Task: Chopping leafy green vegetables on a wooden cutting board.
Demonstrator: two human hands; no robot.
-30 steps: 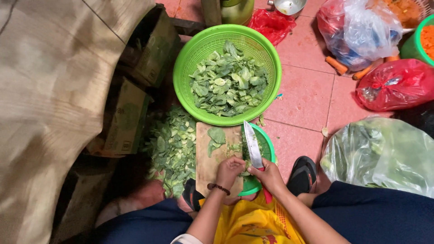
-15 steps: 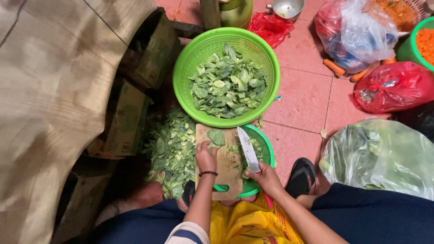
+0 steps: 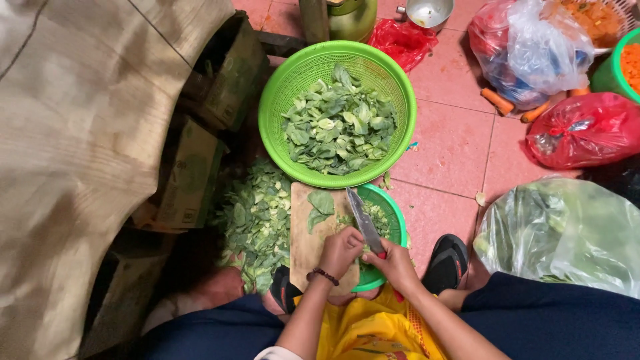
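One knife (image 3: 363,221), blade angled up and to the left, held in the right hand (image 3: 395,265); fingers wrapped tight around the handle, of which only a bit of red shows. Blade lies over the right edge of one wooden cutting board (image 3: 308,247) and the rim of a small green basket (image 3: 393,220) tucked just beside the board. Left hand (image 3: 341,251) rests on the board close by the blade, fingers curled together; what they press on is hidden, cannot tell. One dark bead bracelet (image 3: 324,275) on that wrist. Two or three loose green leaves (image 3: 320,205) lie on the upper part of the board. Above the board, touching its top edge, one large green basket (image 3: 283,87) heaped with cut leaves. Left of the board, a pile of leaf trimmings (image 3: 257,220) on the floor, against cardboard boxes (image 3: 193,173). Two sandalled feet flank the board; the right sandal (image 3: 448,260) is plain to see, the left mostly covered by the board. To the right, one clear bag of greens (image 3: 563,230); two red plastic bags (image 3: 583,130); two loose carrots (image 3: 497,101) on the pink tiles. Tan cloth (image 3: 73,147) blocks the whole left side.
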